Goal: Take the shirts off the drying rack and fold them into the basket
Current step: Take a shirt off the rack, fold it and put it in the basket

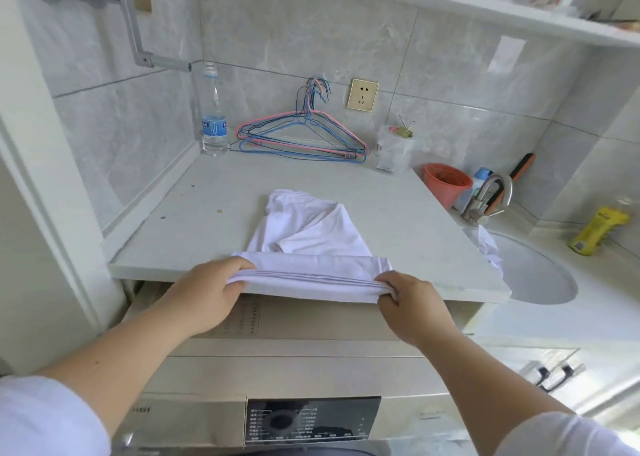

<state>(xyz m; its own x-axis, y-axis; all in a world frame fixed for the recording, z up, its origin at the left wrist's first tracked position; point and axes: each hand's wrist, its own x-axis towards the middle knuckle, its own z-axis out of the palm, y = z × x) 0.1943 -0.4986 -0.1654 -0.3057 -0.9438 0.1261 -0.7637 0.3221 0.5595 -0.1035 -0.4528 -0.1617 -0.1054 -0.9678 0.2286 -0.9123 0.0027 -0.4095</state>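
A white shirt lies partly folded on the pale countertop, its near end doubled over the front edge. My left hand grips the left corner of that folded hem, fingers curled over the layers. My right hand pinches the right corner of the same hem. Both hands sit just in front of the counter edge, above the washing machine. No basket is in view. A grey arm of the drying rack crosses the upper left.
Pink and blue wire hangers lean against the back wall beside a water bottle. A clear bag with clips, an orange pot, a tap and a sink holding white cloth lie right. A yellow bottle lies beyond.
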